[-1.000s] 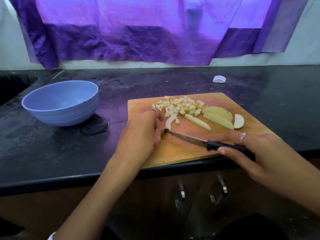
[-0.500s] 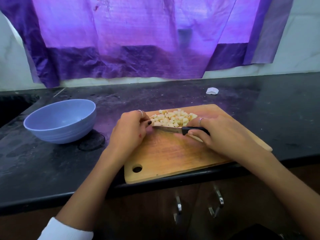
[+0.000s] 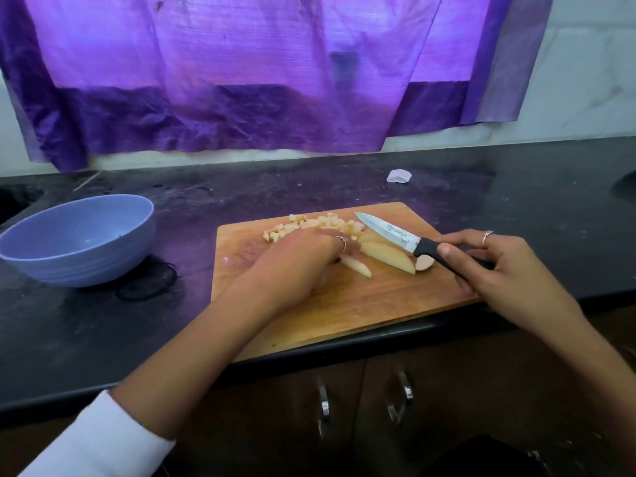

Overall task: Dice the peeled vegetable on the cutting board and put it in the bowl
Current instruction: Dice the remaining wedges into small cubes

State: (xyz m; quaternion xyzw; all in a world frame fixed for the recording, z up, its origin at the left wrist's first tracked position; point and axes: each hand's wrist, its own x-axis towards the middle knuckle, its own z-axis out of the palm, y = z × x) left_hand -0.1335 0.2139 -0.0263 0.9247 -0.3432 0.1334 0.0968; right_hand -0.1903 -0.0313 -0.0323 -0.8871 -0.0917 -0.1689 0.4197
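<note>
Mid-dicing. Right hand (image 3: 509, 270) grips knife (image 3: 389, 232), blade lifted. Left hand (image 3: 303, 259) reaches for strip (image 3: 358, 265), fingers hidden, grip unclear. Wedges (image 3: 387, 256), dice (image 3: 309, 223) on board (image 3: 344, 315). Bowl (image 3: 77, 239) empty. Next: steady strip, crosscut.

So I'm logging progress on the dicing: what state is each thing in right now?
Blue plastic bowl: upright, looks empty.
Wooden cutting board: flat on the counter.
Pale diced pieces: heaped at the board's far edge.
Uncut pale wedges: lying on the board.
Black-handled knife: lifted, blade clear.
Left hand: reaching to a wedge.
Right hand: grips the knife handle.
</note>
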